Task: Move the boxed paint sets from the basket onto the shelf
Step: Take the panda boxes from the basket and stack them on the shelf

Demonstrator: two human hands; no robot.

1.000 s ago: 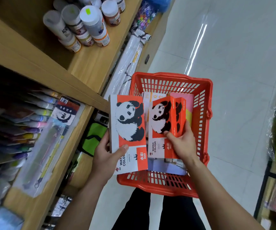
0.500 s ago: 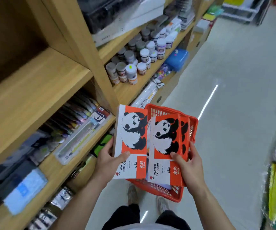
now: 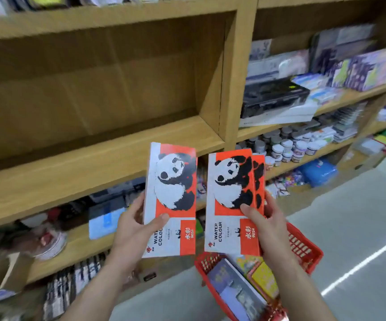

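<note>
A tall wooden shelf unit (image 3: 238,66) fills the upper part of the view. Its wide left compartment has a bare board (image 3: 94,163) at about the height of the raised boxes. To the right of the upright, the shelves carry a black case (image 3: 275,93), blurred stationery packs and, one level down, rows of small paint jars (image 3: 287,147) with white lids.

Low on the right, a red plastic basket (image 3: 303,249) sits over the pale floor (image 3: 349,216), with several flat coloured packages inside it; what they are cannot be read through the blur.

In front of the shelf edge, the person holds up panda-printed watercolour boxes, upright and side by side with a narrow gap between them. The left box (image 3: 171,200) is gripped near its lower half by the left hand (image 3: 136,228), thumb pressed on the front face and fingers wrapped behind the left edge. The right hand (image 3: 268,228) clamps a pair of boxes (image 3: 231,200), thumb across the front one, fingers curled around the right edge; a second box shows as an orange strip just behind it. All these boxes are clear of the basket and none rests on the shelf.
</note>
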